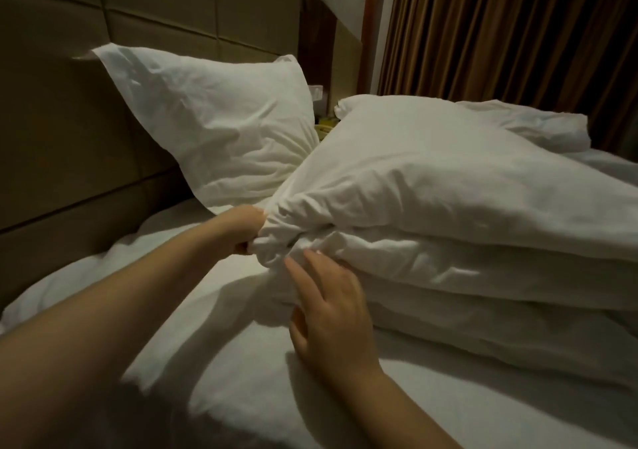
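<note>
the bed (241, 362) carries a folded duvet (483, 276) on its right side; on top of this lies the pillow (431, 179); its long axis runs from its near left corner away to the right, toward the curtain (500, 34); so nearly the whole pillow lies to the right of the holding point; the left grip (241, 231) is curled tight around this bunched corner; the right grip (331, 310), fingers spread, touches the cloth just below it.

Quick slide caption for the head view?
The left hand grips the top pillow by its corner; the right hand touches the lower pillow.
</note>
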### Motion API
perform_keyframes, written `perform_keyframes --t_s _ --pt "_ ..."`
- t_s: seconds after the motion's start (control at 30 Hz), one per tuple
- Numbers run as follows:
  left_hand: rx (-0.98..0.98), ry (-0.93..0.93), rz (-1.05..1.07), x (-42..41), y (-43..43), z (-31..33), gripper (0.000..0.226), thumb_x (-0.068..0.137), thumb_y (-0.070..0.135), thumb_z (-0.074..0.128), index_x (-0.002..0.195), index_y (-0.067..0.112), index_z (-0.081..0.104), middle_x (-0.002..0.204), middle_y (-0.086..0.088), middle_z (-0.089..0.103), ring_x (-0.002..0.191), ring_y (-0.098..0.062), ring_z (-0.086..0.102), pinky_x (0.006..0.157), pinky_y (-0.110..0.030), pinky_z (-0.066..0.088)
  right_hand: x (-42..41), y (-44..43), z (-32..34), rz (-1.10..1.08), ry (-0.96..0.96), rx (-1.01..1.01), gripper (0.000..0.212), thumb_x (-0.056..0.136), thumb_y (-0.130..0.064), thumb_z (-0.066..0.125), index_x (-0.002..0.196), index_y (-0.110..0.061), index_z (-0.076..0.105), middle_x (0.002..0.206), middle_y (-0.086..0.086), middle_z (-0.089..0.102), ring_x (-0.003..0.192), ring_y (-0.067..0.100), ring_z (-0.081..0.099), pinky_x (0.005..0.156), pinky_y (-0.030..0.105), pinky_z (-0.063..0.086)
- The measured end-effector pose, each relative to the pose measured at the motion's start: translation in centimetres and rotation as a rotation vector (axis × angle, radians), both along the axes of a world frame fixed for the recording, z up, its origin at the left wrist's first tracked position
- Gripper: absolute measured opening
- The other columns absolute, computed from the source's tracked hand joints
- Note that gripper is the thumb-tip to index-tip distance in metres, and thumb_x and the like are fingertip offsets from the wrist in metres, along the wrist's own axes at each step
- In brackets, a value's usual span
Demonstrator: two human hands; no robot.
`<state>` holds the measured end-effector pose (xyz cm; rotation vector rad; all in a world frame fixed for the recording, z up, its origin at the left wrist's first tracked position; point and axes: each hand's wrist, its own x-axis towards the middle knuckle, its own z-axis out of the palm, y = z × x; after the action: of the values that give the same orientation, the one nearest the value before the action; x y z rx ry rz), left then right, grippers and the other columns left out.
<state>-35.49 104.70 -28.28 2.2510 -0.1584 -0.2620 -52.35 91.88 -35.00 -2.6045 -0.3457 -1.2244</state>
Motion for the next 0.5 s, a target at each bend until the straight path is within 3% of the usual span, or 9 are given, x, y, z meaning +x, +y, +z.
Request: perform_keyframes --t_s 0.1,0.17,0.27,0.4,0.5 --pt "0.07 0.004 -0.052 -2.5 0.1 1.8 0.014 0.091 0.011 0.054 0.094 0.006 0.066 0.094 -0.016 0.067 0.084 -0.028 0.065 0.075 -0.036 0.056 0.4 -0.6 2.4 -0.088 -0.078 -0.048 0.058 0.077 -0.023 0.046 0.135 -0.025 0.042 0.136 0.002 0.053 0.13 0.019 0.039 0.112 0.039 0.02" --pt "0.094 0.009 -0.082 -2.6 0.6 3.0 0.015 0.091 0.016 0.053 0.096 0.007 0.064 0.094 -0.014 0.067 0.081 -0.024 0.063 0.072 -0.033 0.053 1.1 -1.5 3.5 -0.157 -0.097 -0.083 0.059 0.076 -0.024 0.048 0.135 -0.026 0.042 0.136 0.001 0.053 0.13 0.019 0.039 0.111 0.041 0.021" --pt "0.106 -0.176 -0.094 -2.4 0.1 5.7 0.026 0.081 0.032 0.062 0.093 0.009 0.061 0.089 -0.009 0.061 0.084 -0.028 0.06 0.072 -0.032 0.051 1.7 -2.7 4.8 -0.214 -0.093 -0.137 0.059 0.077 -0.028 0.053 0.135 -0.026 0.043 0.137 0.001 0.053 0.132 0.02 0.037 0.111 0.047 0.018" --pt "0.105 -0.516 -0.172 -4.0 -4.9 10.1 0.036 0.098 0.032 0.048 0.128 0.013 0.05 0.116 -0.004 0.056 0.097 -0.018 0.055 0.072 -0.027 0.045 1.2 -4.5 8.9 -0.241 -0.151 -0.196 0.05 0.085 -0.039 0.043 0.133 -0.024 0.051 0.137 0.004 0.053 0.133 0.023 0.038 0.113 0.047 0.01" --pt "0.177 -0.742 -0.237 -4.2 -9.4 13.7 0.045 0.1 0.036 0.041 0.138 0.012 0.044 0.139 -0.01 0.049 0.12 -0.026 0.049 0.094 -0.035 0.038 0.5 -7.4 14.0 -0.33 -0.217 -0.199 0.043 0.091 -0.039 0.043 0.127 -0.023 0.058 0.129 0.002 0.059 0.128 0.024 0.048 0.113 0.042 0.006"
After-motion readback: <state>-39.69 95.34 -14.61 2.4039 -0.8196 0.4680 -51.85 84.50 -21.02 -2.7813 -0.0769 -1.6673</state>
